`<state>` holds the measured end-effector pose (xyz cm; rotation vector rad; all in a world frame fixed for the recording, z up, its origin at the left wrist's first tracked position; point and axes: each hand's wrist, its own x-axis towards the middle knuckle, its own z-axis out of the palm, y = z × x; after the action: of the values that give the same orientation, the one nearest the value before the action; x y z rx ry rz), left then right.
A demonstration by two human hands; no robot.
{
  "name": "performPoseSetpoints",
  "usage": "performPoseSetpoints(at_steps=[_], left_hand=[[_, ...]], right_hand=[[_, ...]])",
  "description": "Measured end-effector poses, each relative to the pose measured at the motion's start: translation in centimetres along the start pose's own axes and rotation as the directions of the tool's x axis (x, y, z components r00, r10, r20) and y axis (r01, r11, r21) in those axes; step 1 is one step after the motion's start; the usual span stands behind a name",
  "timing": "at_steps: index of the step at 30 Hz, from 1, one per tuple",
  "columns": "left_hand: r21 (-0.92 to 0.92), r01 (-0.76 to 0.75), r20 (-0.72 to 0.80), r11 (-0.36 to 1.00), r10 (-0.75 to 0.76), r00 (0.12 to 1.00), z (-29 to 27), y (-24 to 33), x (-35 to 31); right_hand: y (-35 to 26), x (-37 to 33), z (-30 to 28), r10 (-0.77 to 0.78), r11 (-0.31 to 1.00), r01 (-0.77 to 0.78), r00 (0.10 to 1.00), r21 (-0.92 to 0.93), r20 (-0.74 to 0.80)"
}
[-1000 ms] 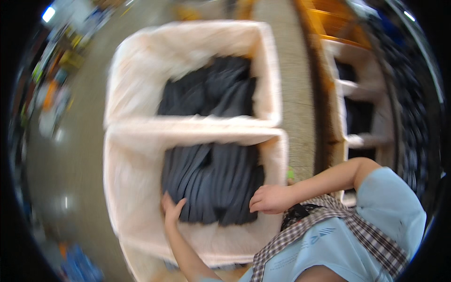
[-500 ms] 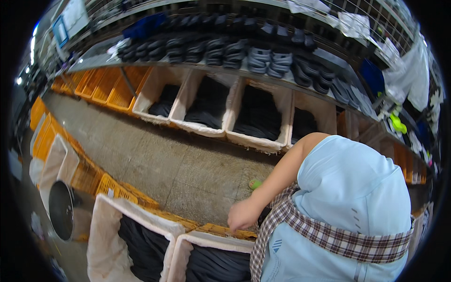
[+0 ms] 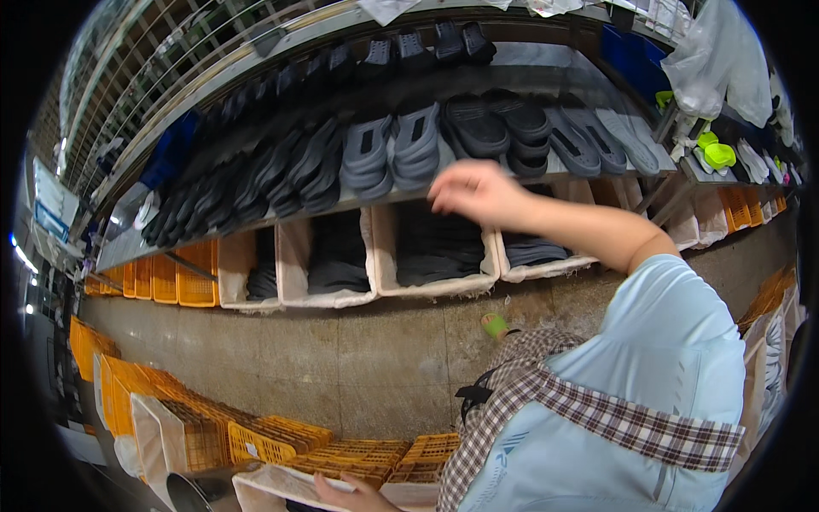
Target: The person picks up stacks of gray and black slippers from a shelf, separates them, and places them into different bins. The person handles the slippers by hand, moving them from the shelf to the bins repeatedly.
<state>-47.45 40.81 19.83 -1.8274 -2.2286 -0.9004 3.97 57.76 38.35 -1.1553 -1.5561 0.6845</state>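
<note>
My right hand (image 3: 478, 194), slightly smeared, reaches out in front of the shelf (image 3: 546, 175) edge. Its fingers are loosely bent, and nothing shows in them. Behind it are black sole-shaped pieces (image 3: 482, 128) in stacks, with grey ones (image 3: 415, 145) to the left. Under the hand stands a cloth-lined bin (image 3: 439, 286) filled with dark flat pieces. At the lower edge my left hand (image 3: 354, 495) is partly cut off. It lies over the rim of a pale-lined bin (image 3: 264, 482), fingers stretched and apart, with no object visible in it.
More lined bins and orange crates (image 3: 196, 277) stand beneath the shelf. Another row of orange crates (image 3: 281, 435) runs along the near side of a stone floor (image 3: 375, 358). Blue containers (image 3: 636, 64), a white plastic bag (image 3: 712, 64) and neon-yellow pieces (image 3: 717, 152) are at the right.
My right hand has gone from low beside the near bins up to the shelf. My view has shifted toward the shelf, and my left hand has come into sight at the bottom.
</note>
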Motion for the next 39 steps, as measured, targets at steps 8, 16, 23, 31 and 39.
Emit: performPoseSetpoints(at_steps=[8,16,23,31,39], left_hand=[[-0.238,-0.304,0.579,0.923,0.386,0.718,12.1,24.1,4.3],[-0.175,-0.189,0.783,0.966,0.253,0.569,16.6,31.1,4.3],[0.195,-0.042,0.952,0.98,-0.179,0.247,15.7,31.4,2.8],[0.131,-0.003,0.924,0.991,-0.121,0.364,14.3,32.3,2.6],[0.106,-0.064,0.955,0.992,-0.084,0.284,15.1,32.2,3.5]], right_hand=[[16.0,11.5,-31.5,0.079,0.922,-0.294,0.78,-0.252,-0.62],[34.9,21.9,-46.7,0.61,0.724,-0.649,0.445,0.233,-0.656],[49.7,23.4,-53.9,0.275,0.828,-0.424,0.877,-0.367,-0.393],[57.2,27.5,-69.6,0.093,0.23,0.045,0.993,-0.972,0.068],[39.5,17.9,-60.4,-0.14,0.478,0.002,0.987,-0.878,-0.074]])
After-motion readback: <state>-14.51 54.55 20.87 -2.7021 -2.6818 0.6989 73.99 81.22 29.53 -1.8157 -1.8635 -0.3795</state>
